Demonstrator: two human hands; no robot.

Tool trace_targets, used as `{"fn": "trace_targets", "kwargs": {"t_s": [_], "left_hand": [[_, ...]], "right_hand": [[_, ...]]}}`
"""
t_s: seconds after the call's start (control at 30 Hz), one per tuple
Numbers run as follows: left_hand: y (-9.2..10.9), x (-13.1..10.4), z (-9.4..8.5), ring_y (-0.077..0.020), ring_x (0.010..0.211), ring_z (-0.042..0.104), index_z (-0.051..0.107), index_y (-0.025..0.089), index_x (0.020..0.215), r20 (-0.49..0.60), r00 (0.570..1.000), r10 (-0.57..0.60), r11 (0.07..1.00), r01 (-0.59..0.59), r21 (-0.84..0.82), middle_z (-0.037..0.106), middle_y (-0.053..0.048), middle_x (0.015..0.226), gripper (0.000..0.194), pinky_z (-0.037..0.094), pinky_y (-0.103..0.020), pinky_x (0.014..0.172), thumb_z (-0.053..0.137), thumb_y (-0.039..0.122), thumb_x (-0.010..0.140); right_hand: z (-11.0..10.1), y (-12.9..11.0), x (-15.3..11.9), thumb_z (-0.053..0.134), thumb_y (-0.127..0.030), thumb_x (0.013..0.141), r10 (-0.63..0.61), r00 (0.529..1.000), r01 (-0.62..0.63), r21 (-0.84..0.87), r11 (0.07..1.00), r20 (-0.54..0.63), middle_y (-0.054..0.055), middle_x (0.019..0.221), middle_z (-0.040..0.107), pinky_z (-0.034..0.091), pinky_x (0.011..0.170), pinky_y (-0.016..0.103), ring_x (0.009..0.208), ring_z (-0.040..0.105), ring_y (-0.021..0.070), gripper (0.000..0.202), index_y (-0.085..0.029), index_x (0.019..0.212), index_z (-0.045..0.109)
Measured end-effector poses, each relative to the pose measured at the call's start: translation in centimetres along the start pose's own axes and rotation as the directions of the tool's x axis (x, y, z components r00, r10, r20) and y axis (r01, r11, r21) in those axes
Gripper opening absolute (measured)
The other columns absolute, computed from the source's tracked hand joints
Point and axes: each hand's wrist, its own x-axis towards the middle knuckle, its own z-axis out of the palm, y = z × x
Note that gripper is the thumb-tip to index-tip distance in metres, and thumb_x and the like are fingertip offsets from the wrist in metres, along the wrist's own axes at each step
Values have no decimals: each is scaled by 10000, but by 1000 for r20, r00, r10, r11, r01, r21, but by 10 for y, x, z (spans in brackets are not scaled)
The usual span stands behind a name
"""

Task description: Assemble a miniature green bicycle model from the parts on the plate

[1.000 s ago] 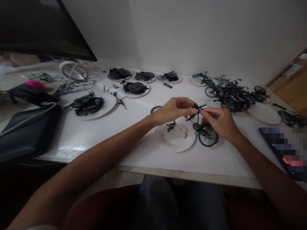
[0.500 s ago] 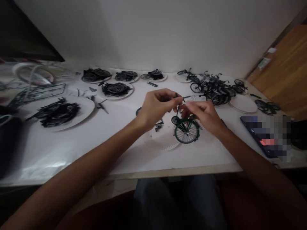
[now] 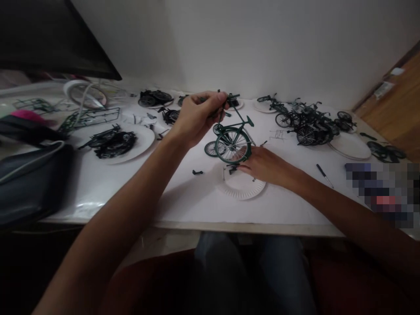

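A small green model bicycle frame (image 3: 233, 127) with a rear wheel hangs from my left hand (image 3: 201, 116), whose fingers pinch its front end. My right hand (image 3: 262, 165) is low over a white paper plate (image 3: 241, 190), just right of and below the rear wheel. Its fingertips are close to small dark parts (image 3: 232, 169) on the plate; whether they grip one is hidden. Behind the frame shows a loose wheel (image 3: 210, 148). A small black part (image 3: 197, 172) lies left of the plate.
Several model bicycles (image 3: 306, 122) are heaped at the back right, near a white plate (image 3: 351, 145). A screwdriver (image 3: 324, 176) and a pixelated phone lie at the right. Dark parts on a plate (image 3: 144, 140), a black bag (image 3: 33, 183) and a monitor (image 3: 55, 39) are at the left.
My left hand has lifted the bicycle frame up and to the left. My right hand has let go of it and moved down to the paper plate. The view has shifted left.
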Motion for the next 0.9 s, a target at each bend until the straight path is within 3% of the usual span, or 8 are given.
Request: {"fn": "trace_targets", "kwargs": {"t_s": [0.17, 0.33, 0.47, 0.57, 0.63, 0.67, 0.8, 0.9], "left_hand": [[-7, -2, -2, -53, 563, 579, 646, 140, 739, 39, 999, -18, 998, 15, 65, 628, 7, 706, 212, 461, -174, 538, 712, 263, 898], [-10, -5, 1, -56, 548, 580, 646, 138, 732, 112, 992, -56, 997, 50, 62, 638, 0, 712, 238, 449, -177, 513, 754, 299, 869], [-14, -8, 4, -50, 546, 570, 665, 135, 742, 157, 985, -66, 996, 57, 66, 658, -13, 728, 252, 434, -174, 507, 777, 336, 845], [-17, -13, 11, -48, 531, 547, 681, 129, 730, 197, 976, -88, 992, 69, 101, 669, -26, 717, 274, 415, -176, 489, 790, 361, 828], [-18, -20, 18, -53, 520, 533, 696, 126, 728, 229, 964, -136, 982, 99, 164, 663, -31, 682, 289, 401, -180, 473, 794, 383, 819], [-18, -24, 22, -57, 520, 531, 703, 126, 733, 250, 955, -162, 974, 115, 193, 661, -33, 671, 293, 400, -183, 473, 792, 392, 819], [-19, -39, 36, -72, 554, 546, 709, 124, 766, 361, 910, -206, 967, 131, 220, 692, -57, 731, 296, 453, -203, 534, 754, 404, 851], [-18, -45, 41, -79, 563, 552, 707, 120, 775, 388, 898, -206, 964, 119, 236, 703, -69, 747, 282, 465, -215, 550, 742, 385, 864]], "right_hand": [[14, -5, 8, 472, -86, 958, 0, 1000, 1, -69, 998, 17, 97, 953, 713, 493, 691, 331, 795, 635, 202, 199, -147, 988, 659], [13, 4, -9, 418, 61, 865, 55, 997, -56, -9, 998, -56, 103, 892, 697, 510, 674, 349, 751, 632, 207, 320, -145, 853, 663], [-4, 21, -30, 576, -121, 922, 145, 955, -98, 186, 978, -260, 95, 1050, 687, 553, 821, 376, 914, 671, 219, 122, -179, 962, 675], [-19, 33, -41, 736, -218, 835, 489, 763, -178, 590, 787, -423, 35, 918, 715, 569, 784, 361, 861, 691, 201, 84, -216, 892, 674], [-26, 37, -45, 793, -251, 777, 674, 642, -138, 810, 570, -365, 11, 845, 719, 574, 713, 333, 763, 694, 172, 149, -217, 854, 670], [-28, 37, -45, 814, -267, 754, 723, 620, -100, 883, 458, -305, 2, 815, 716, 573, 688, 320, 723, 689, 157, 175, -215, 842, 671], [-30, 29, -43, 884, -309, 664, 735, 676, -37, 993, 112, -57, -18, 765, 712, 580, 711, 297, 676, 678, 120, 280, -203, 863, 717], [-29, 24, -42, 907, -320, 630, 725, 688, -42, 999, 30, 8, -24, 752, 712, 586, 723, 292, 664, 685, 113, 315, -193, 862, 736]]}}
